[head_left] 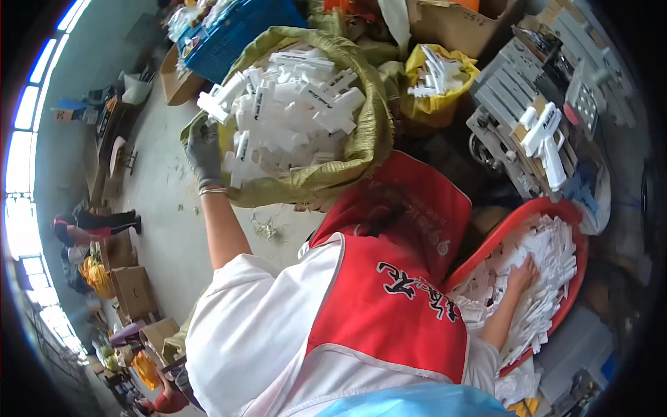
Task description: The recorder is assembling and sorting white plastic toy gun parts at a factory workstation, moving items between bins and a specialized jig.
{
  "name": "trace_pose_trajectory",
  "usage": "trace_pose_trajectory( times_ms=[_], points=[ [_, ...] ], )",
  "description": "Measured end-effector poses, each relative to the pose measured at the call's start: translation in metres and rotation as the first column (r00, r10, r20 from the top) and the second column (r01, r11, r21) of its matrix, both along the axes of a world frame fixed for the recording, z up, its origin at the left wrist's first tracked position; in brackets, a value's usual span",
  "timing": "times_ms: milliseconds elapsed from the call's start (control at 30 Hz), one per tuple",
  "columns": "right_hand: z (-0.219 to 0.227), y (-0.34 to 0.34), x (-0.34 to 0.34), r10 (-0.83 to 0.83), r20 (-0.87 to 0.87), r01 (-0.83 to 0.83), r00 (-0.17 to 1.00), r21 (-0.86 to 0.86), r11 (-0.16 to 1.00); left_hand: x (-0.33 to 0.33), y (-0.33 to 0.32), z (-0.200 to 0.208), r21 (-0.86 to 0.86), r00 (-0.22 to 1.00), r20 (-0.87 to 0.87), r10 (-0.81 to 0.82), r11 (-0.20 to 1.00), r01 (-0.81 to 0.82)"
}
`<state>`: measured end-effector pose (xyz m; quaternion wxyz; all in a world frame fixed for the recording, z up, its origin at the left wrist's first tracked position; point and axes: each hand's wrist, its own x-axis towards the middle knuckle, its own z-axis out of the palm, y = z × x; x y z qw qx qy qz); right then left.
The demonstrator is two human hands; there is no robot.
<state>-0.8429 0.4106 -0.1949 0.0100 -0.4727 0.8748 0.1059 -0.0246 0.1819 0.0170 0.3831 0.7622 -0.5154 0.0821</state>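
At the left rim of a large olive woven sack, my left hand wears a grey glove. Its fingers look closed at the edge of a white toy gun that juts past the rim; the fingertips are partly hidden. White plastic toy guns with black print heap up inside the sack. To my right, my bare right hand lies on small white plastic parts in a red basin. Its fingers look stretched out, the tips partly among the parts.
A grey metal machine stands at the far right with a white toy gun on it. Beyond the olive sack are a yellow sack of white parts, a blue crate and a cardboard box. Another person stands far left near cartons.
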Motion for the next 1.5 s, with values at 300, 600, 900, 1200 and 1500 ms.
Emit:
trace_pose_trajectory(
  times_ms=[300,600,900,1200,1500],
  points=[
    [-0.028,0.013,0.077,-0.212,0.346,0.375,0.914,-0.518,0.769,0.050,-0.063,-0.007,0.020,0.950,0.188,-0.251,0.968,0.251],
    [-0.068,-0.042,0.084,-0.798,0.324,0.855,0.508,-0.076,0.514,-0.144,-0.083,0.055,0.014,0.745,0.383,-0.545,0.810,0.586],
    [-0.026,-0.028,0.090,-0.683,0.463,0.812,0.565,-0.163,0.561,-0.229,-0.069,0.070,0.157,0.639,0.273,-0.719,0.689,0.708],
    [0.009,0.021,0.106,-0.218,0.672,0.543,0.708,-0.321,0.776,-0.373,-0.101,0.069,-0.027,0.165,0.057,-0.985,0.163,0.986],
    [0.069,0.040,0.125,-0.247,0.802,0.747,0.543,-0.328,0.578,-0.463,-0.150,0.063,0.081,-0.081,-0.033,-0.996,-0.083,0.993]
  ],
)
